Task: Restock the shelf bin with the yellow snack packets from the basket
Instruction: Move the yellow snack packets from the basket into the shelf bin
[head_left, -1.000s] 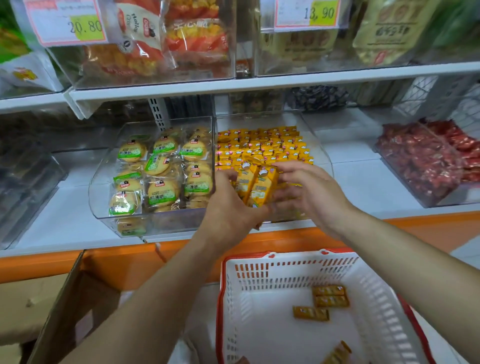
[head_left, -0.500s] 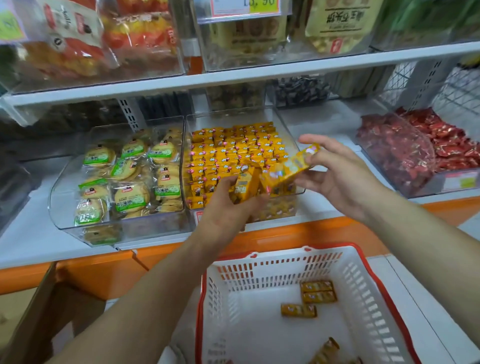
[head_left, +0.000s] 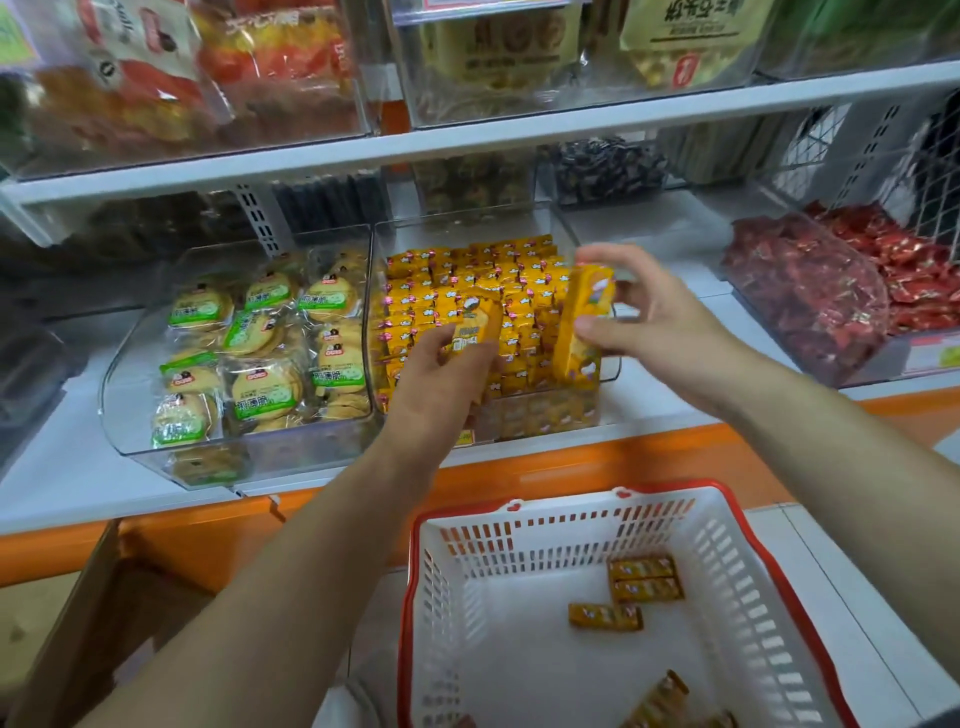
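Yellow oblong snack packet (head_left: 582, 327) stands nearly upright, long axis vertical, pinched by the right hand (head_left: 670, 332) over the front right corner of the clear plastic shelf bin (head_left: 545, 415). The left hand (head_left: 441, 384) grips a second yellow packet (head_left: 475, 327), its top tilted up and rightward above the bin's front.

- One head view looks forward and down, close behind the left hand (head_left: 441, 379) and right hand (head_left: 660, 322).
- The shelf bin (head_left: 467, 228) lies just beyond the fingers (head_left: 613, 257); the basket (head_left: 545, 566) lies nearer the camera, below them.
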